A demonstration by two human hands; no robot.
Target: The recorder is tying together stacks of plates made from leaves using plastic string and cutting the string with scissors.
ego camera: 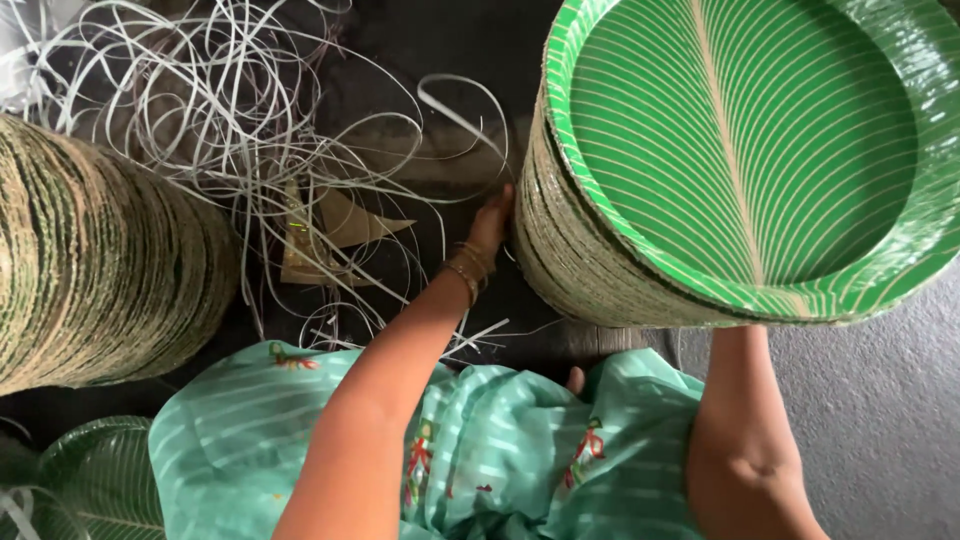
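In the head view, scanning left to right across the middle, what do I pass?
Tall stack of leaf-patterned paper plates lying on its side → tangle of white plastic strips on the dark floor → left hand against the next stack → big upright stack of green leaf-print paper plates → bare grey floor.

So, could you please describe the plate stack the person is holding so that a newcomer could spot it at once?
Look at the upper right: a tall plate stack topped by a green leaf-patterned plate. The left hand presses its side. Unlike the stack at the left edge, its top plate faces the camera.
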